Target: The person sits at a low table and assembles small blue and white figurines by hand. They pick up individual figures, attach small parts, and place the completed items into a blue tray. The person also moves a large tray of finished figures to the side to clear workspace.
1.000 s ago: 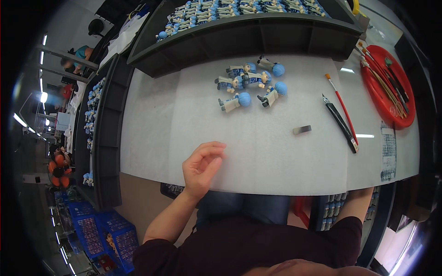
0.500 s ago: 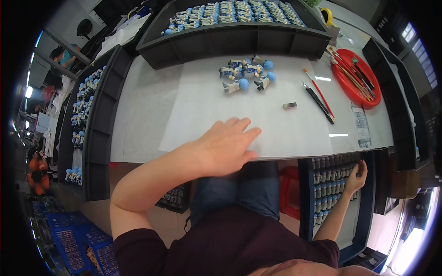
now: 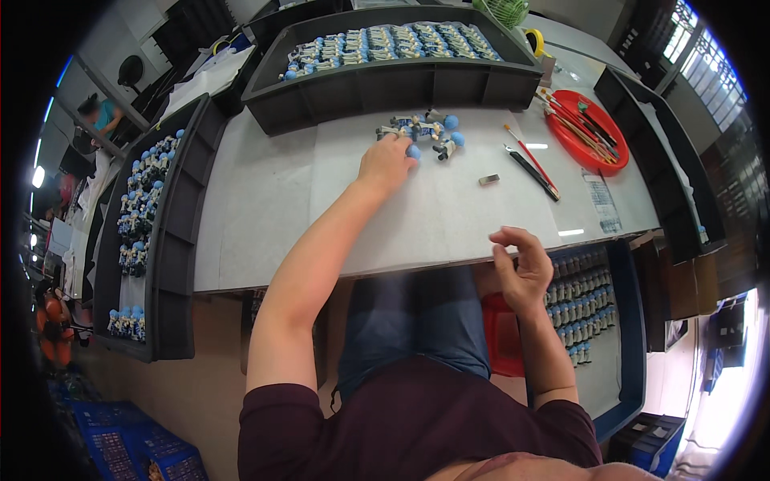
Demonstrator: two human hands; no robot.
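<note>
On the white sheet (image 3: 345, 212), a small cluster of figurines (image 3: 431, 128) with light-blue heads and white-and-blue bodies lies below the long grey tray. My left hand (image 3: 387, 167) reaches to the near-left one, its fingers closed around the body of that figurine (image 3: 413, 151); only the blue head shows past my fingers. Above the table's front edge, my right hand (image 3: 525, 268) is raised with thumb and bent fingers apart, and I see nothing in it. To the right of my right forearm, a blue tray (image 3: 632, 321) holds rows of standing blue-and-white figurines.
The grey tray (image 3: 393, 92) at the back is packed with figurines. Another dark tray (image 3: 172, 240) of figurines stands at left. A metal block (image 3: 488, 180), a black craft knife (image 3: 533, 174), a red brush (image 3: 529, 152) and a red dish (image 3: 613, 167) of brushes lie right.
My left hand has moved forward from the sheet's near part to the figurine cluster. My right hand has come up out of the blue tray, leftward to the table edge.
</note>
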